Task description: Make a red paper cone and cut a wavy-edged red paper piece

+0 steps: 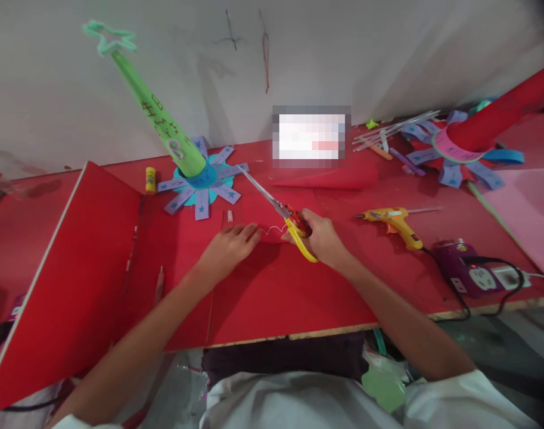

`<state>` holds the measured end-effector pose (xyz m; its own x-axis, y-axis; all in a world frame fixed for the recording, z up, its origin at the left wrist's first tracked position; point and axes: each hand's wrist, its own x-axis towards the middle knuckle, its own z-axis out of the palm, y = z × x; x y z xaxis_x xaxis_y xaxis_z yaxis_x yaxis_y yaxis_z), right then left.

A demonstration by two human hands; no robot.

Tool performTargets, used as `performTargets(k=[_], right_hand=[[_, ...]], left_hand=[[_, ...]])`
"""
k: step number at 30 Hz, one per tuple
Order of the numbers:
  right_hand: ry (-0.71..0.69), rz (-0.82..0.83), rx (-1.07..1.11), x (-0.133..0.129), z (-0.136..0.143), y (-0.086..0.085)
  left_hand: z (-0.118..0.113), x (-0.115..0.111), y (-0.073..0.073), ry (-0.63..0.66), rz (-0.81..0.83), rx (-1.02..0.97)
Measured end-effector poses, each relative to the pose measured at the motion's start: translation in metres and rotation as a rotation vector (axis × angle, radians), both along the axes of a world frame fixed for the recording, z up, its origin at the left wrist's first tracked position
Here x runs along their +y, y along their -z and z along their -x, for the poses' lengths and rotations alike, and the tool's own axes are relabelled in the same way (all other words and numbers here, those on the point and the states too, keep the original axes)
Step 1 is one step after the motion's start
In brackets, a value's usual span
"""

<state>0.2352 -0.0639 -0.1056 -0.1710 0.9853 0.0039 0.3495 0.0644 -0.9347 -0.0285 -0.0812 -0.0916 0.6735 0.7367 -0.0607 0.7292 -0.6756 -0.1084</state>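
A pair of scissors (302, 241) with yellow handles is in my right hand (328, 238), its blades pointing up and to the left. My left hand (231, 250) has its fingers closed together at the edge of a piece of red paper (272, 238), left of the scissors. Between my hands a thin wavy white line runs along this paper. Some fingertips of my right hand reach under the scissors to the paper's right part. Red on red, the paper's full outline is hard to make out. Behind my hands lies a rolled red paper cone (329, 177).
A green paper tower (164, 125) stands back left beside a glue stick (151, 180). To the right are a yellow glue gun (399, 223), a purple power socket box (466, 271) and a red cone model (499, 122). An upright red board (75, 268) stands left.
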Motion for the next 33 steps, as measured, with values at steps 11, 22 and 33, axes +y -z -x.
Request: performTargets(k=[11, 22, 33], right_hand=[[-0.048, 0.023, 0.054, -0.021, 0.012, 0.004], [0.106, 0.036, 0.055, -0.031, 0.021, -0.001], [0.242, 0.004, 0.142, -0.031, 0.027, 0.013]], left_hand=[[0.012, 0.002, 0.007, -0.316, -0.224, -0.49], [0.002, -0.012, 0.027, -0.237, -0.012, -1.23], [-0.013, -0.019, 0.021, -0.45, 0.033, -1.543]])
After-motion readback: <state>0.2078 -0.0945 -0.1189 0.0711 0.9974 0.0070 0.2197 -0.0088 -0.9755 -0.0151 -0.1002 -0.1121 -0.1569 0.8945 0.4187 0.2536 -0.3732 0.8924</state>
